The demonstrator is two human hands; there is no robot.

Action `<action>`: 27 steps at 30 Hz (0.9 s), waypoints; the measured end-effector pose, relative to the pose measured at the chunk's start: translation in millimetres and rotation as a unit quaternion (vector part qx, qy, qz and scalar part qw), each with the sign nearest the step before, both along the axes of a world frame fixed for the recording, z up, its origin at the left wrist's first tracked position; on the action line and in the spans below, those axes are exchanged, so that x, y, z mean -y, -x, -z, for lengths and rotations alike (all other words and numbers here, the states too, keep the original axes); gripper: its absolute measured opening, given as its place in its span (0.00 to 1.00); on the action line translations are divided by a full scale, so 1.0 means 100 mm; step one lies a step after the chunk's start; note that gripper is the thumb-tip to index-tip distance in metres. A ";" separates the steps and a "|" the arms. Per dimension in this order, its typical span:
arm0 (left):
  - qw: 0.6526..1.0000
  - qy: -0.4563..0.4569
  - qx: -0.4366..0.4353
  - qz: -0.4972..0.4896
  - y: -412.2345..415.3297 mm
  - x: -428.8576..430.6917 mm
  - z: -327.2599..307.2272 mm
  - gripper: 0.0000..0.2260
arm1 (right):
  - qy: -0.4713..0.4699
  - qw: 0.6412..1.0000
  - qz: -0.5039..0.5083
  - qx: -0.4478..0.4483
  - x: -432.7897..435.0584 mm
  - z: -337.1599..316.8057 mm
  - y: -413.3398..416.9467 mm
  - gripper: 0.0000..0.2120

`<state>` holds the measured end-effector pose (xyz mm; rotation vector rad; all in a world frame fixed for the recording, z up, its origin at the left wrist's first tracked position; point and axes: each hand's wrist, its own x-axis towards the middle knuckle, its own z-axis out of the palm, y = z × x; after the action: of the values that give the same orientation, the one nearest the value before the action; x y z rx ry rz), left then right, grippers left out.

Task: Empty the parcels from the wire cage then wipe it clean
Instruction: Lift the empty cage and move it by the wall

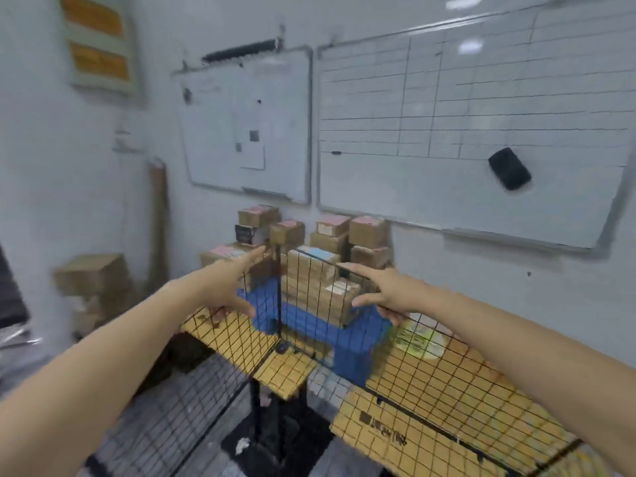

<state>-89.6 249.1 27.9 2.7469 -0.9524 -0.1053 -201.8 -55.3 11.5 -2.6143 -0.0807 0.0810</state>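
Note:
A black wire cage lined with brown cardboard fills the lower middle and right. Its mesh corner post rises in the centre. Several brown parcels are stacked on a blue plastic stand behind the mesh. My left hand reaches forward on the stack's left side, fingers straight and spread, holding nothing. My right hand reaches in from the right, fingers spread, with its thumb close to a lower parcel. I cannot tell whether either hand touches a parcel. The view is blurred.
More brown parcels with pink labels are piled against the wall behind. Two whiteboards hang above them. Cardboard boxes sit at the left, beside a leaning cardboard tube. The floor below is grey tile.

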 end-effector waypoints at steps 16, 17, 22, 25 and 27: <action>0.914 0.024 -0.052 -0.402 2.04 -2.38 0.57 0.53 | 0.071 0.915 -0.396 -0.022 -2.48 0.26 -0.40 0.33; 0.906 0.024 -0.053 -0.419 2.20 -2.52 0.57 0.52 | 0.070 0.909 -0.411 -0.023 -2.68 0.26 -0.35 0.34; 0.873 0.032 -0.028 -0.485 2.94 -3.16 0.51 0.43 | 0.057 0.873 -0.483 -0.029 -3.69 0.27 -0.08 0.37; 0.838 0.026 -0.027 -0.544 3.39 -3.60 0.55 0.43 | 0.058 0.845 -0.531 -0.015 -4.31 0.29 0.10 0.37; 0.821 0.023 -0.022 -0.570 3.71 -3.83 0.56 0.43 | 0.063 0.823 -0.565 -0.005 -4.71 0.32 0.23 0.38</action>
<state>-460.5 632.0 -27.6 2.7435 0.7771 0.0676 -225.1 416.1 -20.9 -2.2971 -1.6396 0.5156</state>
